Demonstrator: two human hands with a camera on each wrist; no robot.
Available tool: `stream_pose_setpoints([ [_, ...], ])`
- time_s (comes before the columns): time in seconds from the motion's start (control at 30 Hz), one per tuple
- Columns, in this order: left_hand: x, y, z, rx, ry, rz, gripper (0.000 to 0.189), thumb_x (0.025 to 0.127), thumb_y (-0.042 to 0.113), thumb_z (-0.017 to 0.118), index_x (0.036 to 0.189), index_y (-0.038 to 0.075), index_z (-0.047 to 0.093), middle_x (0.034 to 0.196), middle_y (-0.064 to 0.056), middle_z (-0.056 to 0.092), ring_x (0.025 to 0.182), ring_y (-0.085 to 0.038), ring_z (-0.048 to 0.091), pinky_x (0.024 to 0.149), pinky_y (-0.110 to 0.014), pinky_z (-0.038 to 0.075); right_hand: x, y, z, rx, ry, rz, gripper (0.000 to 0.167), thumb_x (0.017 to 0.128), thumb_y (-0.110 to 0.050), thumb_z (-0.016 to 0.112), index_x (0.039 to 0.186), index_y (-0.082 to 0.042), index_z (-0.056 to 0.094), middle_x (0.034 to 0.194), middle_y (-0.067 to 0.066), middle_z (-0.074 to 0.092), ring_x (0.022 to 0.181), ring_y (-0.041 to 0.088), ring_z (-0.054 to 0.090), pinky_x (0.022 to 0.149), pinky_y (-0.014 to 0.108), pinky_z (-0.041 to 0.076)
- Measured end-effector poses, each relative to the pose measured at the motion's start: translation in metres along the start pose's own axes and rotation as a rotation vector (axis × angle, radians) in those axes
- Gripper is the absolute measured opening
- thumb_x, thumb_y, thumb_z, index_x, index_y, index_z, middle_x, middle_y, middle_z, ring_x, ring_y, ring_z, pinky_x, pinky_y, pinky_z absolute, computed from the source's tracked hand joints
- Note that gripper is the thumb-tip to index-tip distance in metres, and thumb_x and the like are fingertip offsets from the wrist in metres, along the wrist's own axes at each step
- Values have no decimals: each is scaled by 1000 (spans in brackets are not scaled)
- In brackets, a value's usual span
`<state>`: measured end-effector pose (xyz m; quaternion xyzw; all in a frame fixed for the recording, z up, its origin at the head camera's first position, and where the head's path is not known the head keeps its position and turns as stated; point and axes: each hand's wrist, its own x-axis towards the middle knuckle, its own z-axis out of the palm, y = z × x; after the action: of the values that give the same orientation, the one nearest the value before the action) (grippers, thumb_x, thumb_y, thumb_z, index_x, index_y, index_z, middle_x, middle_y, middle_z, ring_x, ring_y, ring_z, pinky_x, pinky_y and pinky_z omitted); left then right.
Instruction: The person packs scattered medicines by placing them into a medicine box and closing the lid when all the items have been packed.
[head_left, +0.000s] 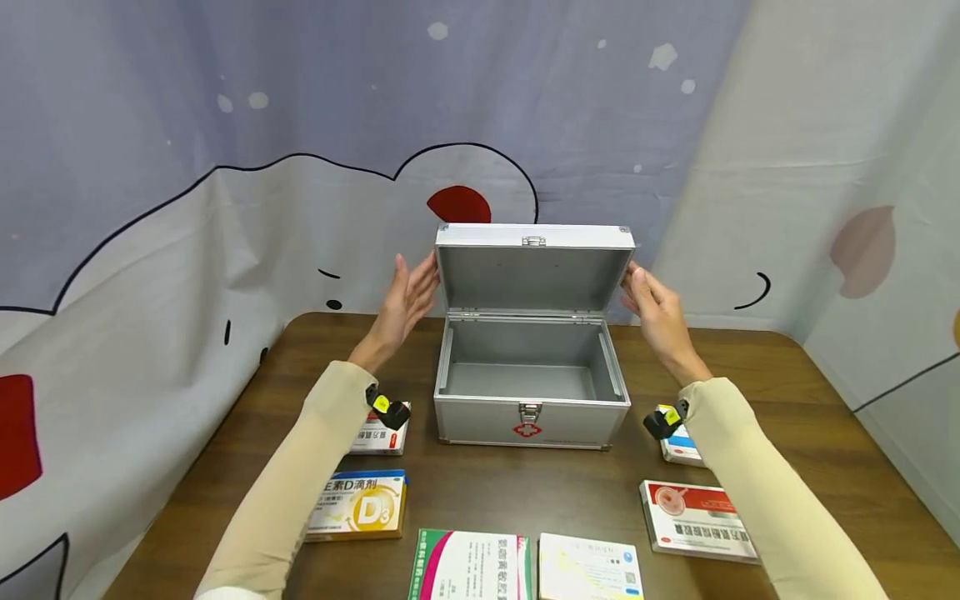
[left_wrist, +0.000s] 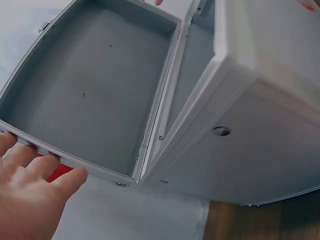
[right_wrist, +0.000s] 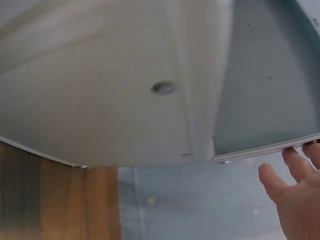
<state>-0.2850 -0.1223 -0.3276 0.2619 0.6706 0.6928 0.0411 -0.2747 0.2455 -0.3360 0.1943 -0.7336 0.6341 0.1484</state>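
A silver first-aid case (head_left: 533,423) with a red cross stands on the table, its lid (head_left: 535,235) raised and its grey interior showing nothing inside. My left hand (head_left: 406,302) is at the lid's left side, fingers extended, fingertips right at the rim. On the opposite side my right hand (head_left: 657,312) has its fingertips at the lid's right edge, thumb apart from the other fingers. Both wrist views show the left hand (left_wrist: 32,187) and the right hand (right_wrist: 298,187) beside the lid's side walls, with the hinge line nearby.
Medicine boxes lie around the case: a yellow-white D3 box (head_left: 360,504) and a white box (head_left: 381,435) at left, a green-white box (head_left: 472,567) and a pale box (head_left: 590,568) in front, a red-white box (head_left: 701,521) and a blue-white box (head_left: 681,448) at right. A patterned curtain (head_left: 360,242) hangs behind.
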Motion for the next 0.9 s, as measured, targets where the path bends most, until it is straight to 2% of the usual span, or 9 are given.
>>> stream_pose_setpoints([
  [0.17, 11, -5, -4, -18, -20, -42, 77, 88, 65, 2, 148, 19, 9, 154, -1, 6, 140, -18, 10, 110, -49, 15, 4, 12, -1, -40, -30, 38, 55, 99, -34, 33, 143, 0, 27, 145, 22, 27, 130, 37, 31, 93, 25, 43],
  [0.3, 20, -9, -6, -27, -38, -111, 77, 87, 68, 2, 149, 22, 7, 155, -1, 3, 140, -19, 6, 109, -51, 14, 8, 20, -2, -64, -34, 41, 53, 99, -32, 34, 142, -1, 28, 146, 20, 28, 130, 37, 32, 92, 26, 44],
  [0.43, 24, -20, -6, 20, -24, -188, 64, 93, 60, 9, 148, 27, 6, 154, 0, 2, 140, -22, 7, 109, -54, 11, 8, 32, -3, -99, -51, 74, 52, 100, -30, 35, 142, -1, 28, 145, 21, 29, 129, 37, 33, 92, 31, 45],
  [0.53, 20, -34, 0, 112, 0, -228, 58, 98, 46, 22, 148, 25, 3, 154, 0, 2, 140, -22, 7, 108, -54, 13, 5, 40, -5, -96, -81, 109, 51, 100, -28, 34, 142, 1, 28, 144, 23, 29, 128, 39, 33, 94, 40, 42],
  [0.6, 15, -43, 6, 174, 25, -249, 63, 98, 38, 33, 149, 21, 1, 154, -1, 1, 140, -21, 7, 109, -50, 16, 1, 43, -7, -84, -104, 121, 52, 100, -28, 33, 141, 3, 28, 144, 23, 29, 128, 40, 33, 94, 45, 40],
  [0.7, 6, -56, 15, 276, 43, -286, 75, 95, 31, 44, 148, 13, -5, 154, -4, -3, 140, -19, 3, 111, -43, 14, -5, 46, -10, -98, -145, 131, 53, 100, -30, 32, 139, 6, 31, 143, 23, 31, 127, 40, 35, 94, 40, 43],
  [0.8, -1, -66, 23, 359, 59, -329, 76, 95, 28, 43, 147, 10, -9, 154, -6, -7, 140, -18, -1, 113, -37, 6, -12, 46, -15, -201, -206, 159, 55, 100, -34, 30, 135, 8, 38, 137, 25, 39, 125, 38, 39, 93, 34, 44],
  [0.9, -9, -73, 24, 395, 112, -369, 67, 96, 25, 34, 147, 9, -7, 154, -7, -4, 140, -20, -1, 113, -39, 4, -16, 48, -21, -386, -279, 196, 53, 99, -38, 32, 128, 4, 50, 128, 23, 51, 118, 35, 48, 93, 41, 43],
])
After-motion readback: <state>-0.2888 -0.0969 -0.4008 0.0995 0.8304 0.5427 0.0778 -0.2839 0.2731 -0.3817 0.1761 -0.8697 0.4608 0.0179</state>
